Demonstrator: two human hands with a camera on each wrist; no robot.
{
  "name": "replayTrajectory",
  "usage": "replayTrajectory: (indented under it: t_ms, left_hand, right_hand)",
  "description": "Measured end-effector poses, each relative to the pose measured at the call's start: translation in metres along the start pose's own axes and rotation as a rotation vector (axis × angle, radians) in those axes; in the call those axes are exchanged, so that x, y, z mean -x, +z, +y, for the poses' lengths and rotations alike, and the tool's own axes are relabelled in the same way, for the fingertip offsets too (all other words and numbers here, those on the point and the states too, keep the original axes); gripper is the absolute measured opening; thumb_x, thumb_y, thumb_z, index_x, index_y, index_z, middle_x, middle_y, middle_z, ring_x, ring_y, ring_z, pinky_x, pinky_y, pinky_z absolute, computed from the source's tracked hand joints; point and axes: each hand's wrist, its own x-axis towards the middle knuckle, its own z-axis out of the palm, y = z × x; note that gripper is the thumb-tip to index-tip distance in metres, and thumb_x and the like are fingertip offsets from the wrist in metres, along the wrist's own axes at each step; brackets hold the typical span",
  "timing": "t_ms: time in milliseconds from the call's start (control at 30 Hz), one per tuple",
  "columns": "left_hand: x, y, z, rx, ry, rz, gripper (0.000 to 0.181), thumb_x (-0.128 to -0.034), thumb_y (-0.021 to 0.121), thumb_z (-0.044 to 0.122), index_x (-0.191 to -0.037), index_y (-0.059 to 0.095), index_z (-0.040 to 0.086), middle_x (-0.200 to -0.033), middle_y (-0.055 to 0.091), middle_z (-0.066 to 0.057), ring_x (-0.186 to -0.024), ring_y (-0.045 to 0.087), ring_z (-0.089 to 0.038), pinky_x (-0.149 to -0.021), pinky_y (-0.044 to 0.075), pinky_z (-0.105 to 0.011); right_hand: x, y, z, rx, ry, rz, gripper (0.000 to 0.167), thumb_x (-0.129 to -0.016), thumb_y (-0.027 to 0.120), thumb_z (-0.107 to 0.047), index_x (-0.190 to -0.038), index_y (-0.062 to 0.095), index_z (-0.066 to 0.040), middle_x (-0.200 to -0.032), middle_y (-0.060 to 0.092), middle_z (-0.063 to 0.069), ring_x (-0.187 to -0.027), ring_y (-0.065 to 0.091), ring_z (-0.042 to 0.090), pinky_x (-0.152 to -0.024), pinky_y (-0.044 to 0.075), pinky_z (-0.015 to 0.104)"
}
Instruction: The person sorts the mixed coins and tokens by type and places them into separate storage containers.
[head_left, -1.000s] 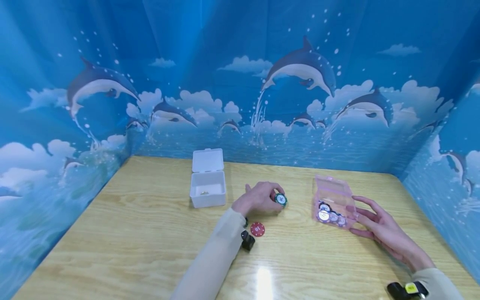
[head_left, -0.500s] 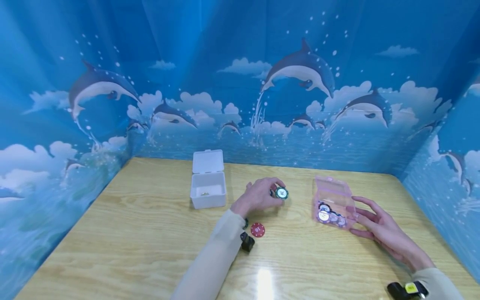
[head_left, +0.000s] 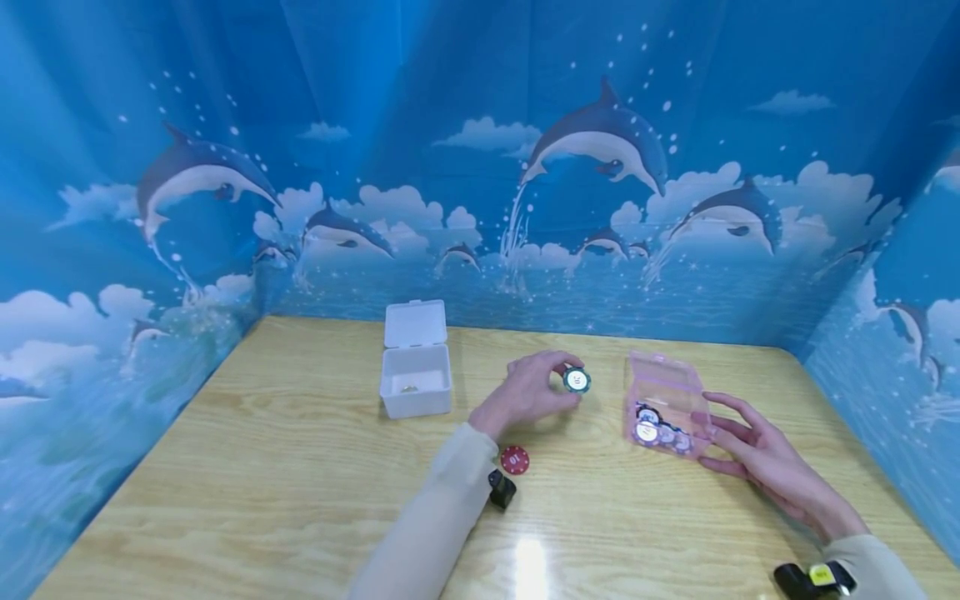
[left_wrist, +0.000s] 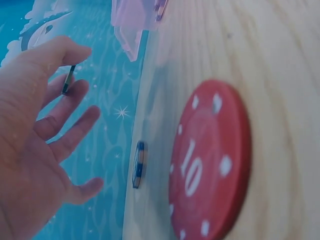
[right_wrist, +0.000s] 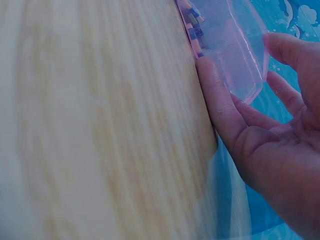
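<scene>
Over the table's middle my left hand point(head_left: 534, 385) pinches a dark green poker chip point(head_left: 577, 380) between thumb and fingers. In the left wrist view that chip shows as a thin edge. A red poker chip point(head_left: 514, 460) marked 10 lies flat beside the left sleeve. Another, dark-edged chip point(left_wrist: 138, 165) lies beyond it in the left wrist view; the sleeve hides it from the head view. At the right, my right hand point(head_left: 765, 454) holds the right side of a pink see-through box point(head_left: 663, 372), its lid open. Several chips point(head_left: 656, 429) lie inside the box.
A white box point(head_left: 415, 402) with its lid raised stands at the back left, a small gold-coloured thing point(head_left: 408, 387) inside. A blue dolphin curtain point(head_left: 480, 200) hangs behind the wooden table point(head_left: 300, 483) and along its sides.
My left hand has moved slightly right with the green chip, nearer to the pink box. The sleeve now covers the dark chip seen earlier. My right hand and the pink box stay in place.
</scene>
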Motion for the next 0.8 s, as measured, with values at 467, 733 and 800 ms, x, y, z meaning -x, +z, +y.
replayTrajectory:
  t_ms: [467,733,800]
  left_hand:
    - [-0.006,0.013,0.014,0.104,0.042,0.008,0.052,-0.0886,0.077,0.023,-0.138,0.061,0.018,-0.130,0.067,0.001,-0.119,0.063,-0.019,-0.102,0.052,-0.036]
    - [-0.010,0.024,0.027,0.128,0.065,-0.018,0.051,-0.0893,0.078,0.027,-0.137,0.062,0.021,-0.126,0.067,0.003,-0.117,0.063,-0.016,-0.097,0.053,-0.031]
    - [-0.010,0.028,0.030,0.143,0.068,-0.026,0.050,-0.0896,0.079,0.029,-0.136,0.062,0.022,-0.123,0.067,0.004,-0.117,0.063,-0.019,-0.096,0.053,-0.032]
  right_hand:
    - [0.000,-0.001,0.000,-0.038,-0.025,-0.039,0.054,-0.110,0.046,-0.011,-0.159,0.025,-0.020,-0.129,0.063,-0.018,-0.113,0.068,0.004,-0.089,0.062,0.034]
    - [0.000,-0.001,0.000,-0.052,-0.033,-0.051,0.053,-0.110,0.045,-0.010,-0.159,0.026,-0.020,-0.130,0.063,-0.018,-0.114,0.068,0.004,-0.089,0.062,0.034]
    - [0.001,-0.001,0.000,-0.047,-0.028,-0.048,0.054,-0.110,0.045,-0.010,-0.159,0.025,-0.020,-0.130,0.063,-0.018,-0.114,0.068,0.004,-0.089,0.062,0.034]
